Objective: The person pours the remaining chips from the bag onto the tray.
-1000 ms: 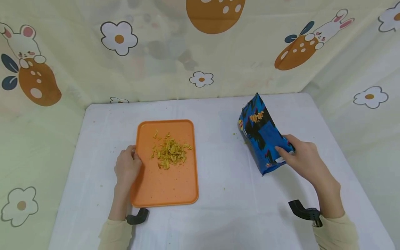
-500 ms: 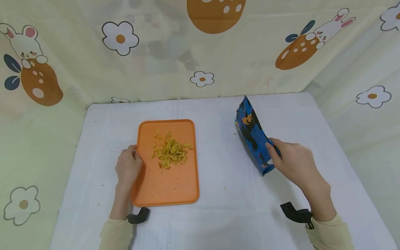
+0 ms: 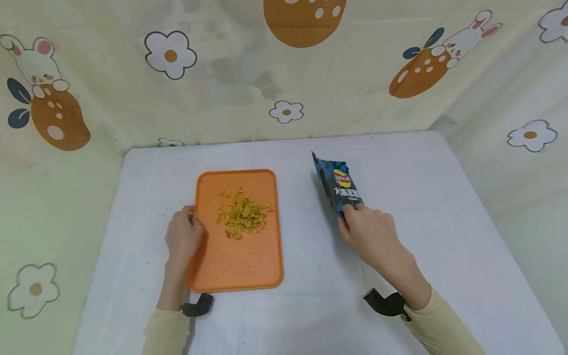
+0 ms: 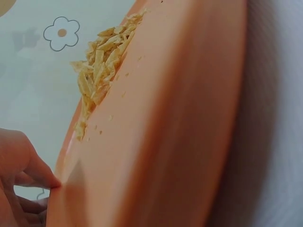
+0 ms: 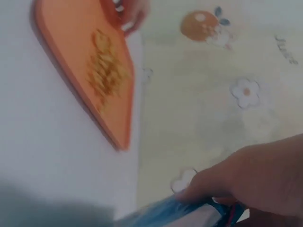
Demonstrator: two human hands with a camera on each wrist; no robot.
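An orange tray (image 3: 235,261) lies on the white-covered table, bearing a small heap of yellow chip pieces (image 3: 243,217). At its left edge my left hand (image 3: 183,234) grips the rim; the left wrist view shows the thumb on the rim (image 4: 59,189) and the fingers curled beneath. To the right of the tray, my right hand (image 3: 370,234) holds a blue and black chip bag (image 3: 337,185) by its near end, fingers wrapped over it. The bag slants, its far end toward the back of the table. Its near end is hidden in the hand.
A few tiny crumbs (image 3: 320,266) dot the white tablecloth (image 3: 310,315). Pale curtains (image 3: 222,98) printed with flowers and rabbits hang behind the table and at both sides. A black camera mount sits at each wrist.
My right hand has moved left with the chip bag, nearer the tray, and the bag has turned so its logo side shows. The left hand and tray stay put.
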